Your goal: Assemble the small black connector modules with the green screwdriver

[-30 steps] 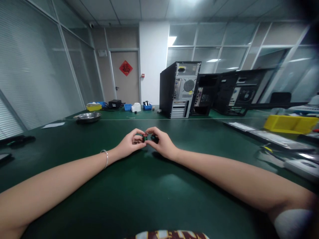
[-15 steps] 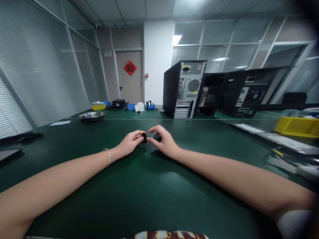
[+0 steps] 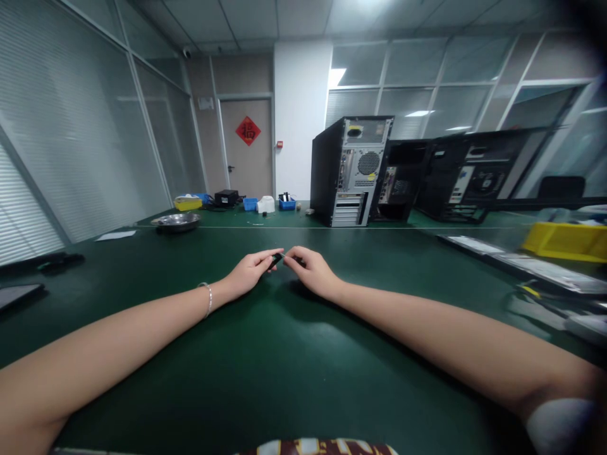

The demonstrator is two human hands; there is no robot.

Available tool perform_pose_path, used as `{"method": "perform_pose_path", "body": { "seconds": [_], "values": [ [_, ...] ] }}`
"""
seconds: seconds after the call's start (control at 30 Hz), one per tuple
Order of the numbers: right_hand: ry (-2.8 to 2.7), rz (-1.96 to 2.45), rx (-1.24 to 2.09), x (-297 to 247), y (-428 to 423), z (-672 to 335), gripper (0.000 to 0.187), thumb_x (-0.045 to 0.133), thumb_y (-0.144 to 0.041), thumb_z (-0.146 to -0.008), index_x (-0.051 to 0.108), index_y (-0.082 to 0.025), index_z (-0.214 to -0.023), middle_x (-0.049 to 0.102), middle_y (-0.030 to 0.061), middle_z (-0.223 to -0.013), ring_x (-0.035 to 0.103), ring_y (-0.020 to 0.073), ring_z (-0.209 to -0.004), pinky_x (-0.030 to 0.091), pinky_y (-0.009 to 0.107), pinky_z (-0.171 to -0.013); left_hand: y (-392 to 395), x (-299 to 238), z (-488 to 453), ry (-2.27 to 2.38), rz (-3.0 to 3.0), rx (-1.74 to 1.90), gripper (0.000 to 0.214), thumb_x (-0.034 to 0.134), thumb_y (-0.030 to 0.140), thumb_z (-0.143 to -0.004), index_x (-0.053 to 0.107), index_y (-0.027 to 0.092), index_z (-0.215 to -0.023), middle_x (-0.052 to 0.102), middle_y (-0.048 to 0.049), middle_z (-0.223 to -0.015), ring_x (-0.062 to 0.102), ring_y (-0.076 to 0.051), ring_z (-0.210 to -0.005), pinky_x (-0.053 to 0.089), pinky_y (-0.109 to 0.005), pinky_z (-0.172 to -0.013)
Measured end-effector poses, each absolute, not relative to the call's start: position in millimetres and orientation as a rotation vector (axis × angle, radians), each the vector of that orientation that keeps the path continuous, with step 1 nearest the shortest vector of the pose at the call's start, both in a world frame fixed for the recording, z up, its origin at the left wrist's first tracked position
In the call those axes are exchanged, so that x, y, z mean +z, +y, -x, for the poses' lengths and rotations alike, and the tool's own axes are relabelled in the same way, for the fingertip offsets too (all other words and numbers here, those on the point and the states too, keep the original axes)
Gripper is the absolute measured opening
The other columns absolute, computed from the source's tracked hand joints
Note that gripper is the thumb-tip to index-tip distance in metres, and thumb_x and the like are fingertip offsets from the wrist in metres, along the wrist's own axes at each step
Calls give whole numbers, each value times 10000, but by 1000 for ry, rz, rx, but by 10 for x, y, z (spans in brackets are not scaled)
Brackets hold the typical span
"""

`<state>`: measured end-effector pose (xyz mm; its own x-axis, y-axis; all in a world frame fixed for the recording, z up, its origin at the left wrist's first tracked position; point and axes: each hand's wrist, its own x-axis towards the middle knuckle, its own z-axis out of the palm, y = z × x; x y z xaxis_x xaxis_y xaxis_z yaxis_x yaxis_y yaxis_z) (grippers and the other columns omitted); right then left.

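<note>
Small black part (image 3: 277,258), held above the middle of the green table (image 3: 203,379) in front of the person. The left hand (image 3: 247,272) is closed to a pinch, thumb and fingers gripping the part, whose far end points toward the other hand. The right hand (image 3: 310,272) is loosely curled, its thumb and forefinger almost together beside a thin pale sliver (image 3: 283,254) next to the part; a dark object (image 3: 298,261) sits under its fingers, mostly hidden. Whether the sliver belongs to either piece cannot be told. As to progress, both pieces are in hand and the fingertips are close together, which suggests handling in mid-course; whether anything is joined, opened or finished, and how much remains, does not show. Beyond stand a metal bowl (image 3: 178,222) and a computer tower (image 3: 327,174), both well apart from the hands.
</note>
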<state>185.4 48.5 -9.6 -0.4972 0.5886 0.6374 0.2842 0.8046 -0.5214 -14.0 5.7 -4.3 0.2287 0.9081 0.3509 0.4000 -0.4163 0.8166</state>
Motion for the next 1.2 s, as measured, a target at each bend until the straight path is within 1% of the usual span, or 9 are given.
{"method": "perform_pose_path", "body": {
  "seconds": [0.1,0.23,0.37,0.43,0.53,0.73,0.9,1.1,1.2],
  "values": [
    [-2135,690,424,-99,486,-1854,200,522,-294,-938,649,-198,-816,670,10,-797,592,165,-759,438,264,-723,23,-15,120,1201,-1984,1120,483,454,394,-964,581,145,-1357,687,-118,-1137,629,-238,-991,468,-396,-928],
    [-2165,695,390,-98,482,-1851,197,529,-282,-939,673,-194,-835,695,16,-816,613,166,-768,443,258,-737,-18,13,89,1222,-2156,1092,435,520,387,-937,606,153,-1294,642,-134,-1260,597,-267,-1100,438,-410,-983],
    [-2176,706,373,-96,477,-1854,192,534,-270,-941,693,-195,-862,714,21,-834,630,169,-785,451,257,-744,-6,0,85,1282,-2227,1185,300,524,353,-938,616,173,-1159,678,-90,-1092,622,-237,-960,481,-369,-868],
    [-2178,720,360,-95,472,-1857,186,541,-265,-939,701,-199,-873,724,23,-852,636,173,-800,454,259,-749,6,-3,91,1307,-2249,1229,247,533,347,-936,632,179,-1087,678,-71,-1023,621,-227,-917,480,-357,-843],
    [-2191,745,321,-91,459,-1861,177,552,-262,-937,711,-203,-887,732,28,-883,644,176,-824,456,265,-767,14,10,99,1322,-2287,1247,222,555,338,-924,671,186,-1038,677,-70,-1024,619,-231,-936,473,-356,-855],
    [-2216,790,271,-92,450,-1875,182,560,-255,-938,727,-203,-889,736,33,-901,644,171,-829,457,263,-770,25,28,109,1305,-2336,1242,237,588,316,-895,721,186,-1042,682,-83,-1029,614,-239,-932,470,-352,-822],
    [-2224,777,297,-100,466,-1895,178,566,-258,-937,728,-202,-891,741,28,-897,648,168,-828,458,261,-777,85,8,143,1285,-2294,1193,260,608,346,-880,742,199,-1048,691,-77,-1022,618,-234,-880,463,-341,-767],
    [-2225,746,360,-95,476,-1904,207,559,-267,-936,736,-191,-861,739,29,-865,648,169,-809,458,265,-769,171,-45,185,1123,-2046,1192,278,683,353,-829,749,193,-1046,715,-84,-1074,633,-256,-996,454,-361,-877],
    [-2218,756,396,-91,478,-1906,211,563,-275,-931,740,-191,-851,738,27,-855,643,169,-803,457,266,-765,186,-61,190,1068,-1964,1189,288,711,356,-813,751,193,-1047,718,-83,-1078,627,-254,-1010,449,-361,-893]
  ]
}}
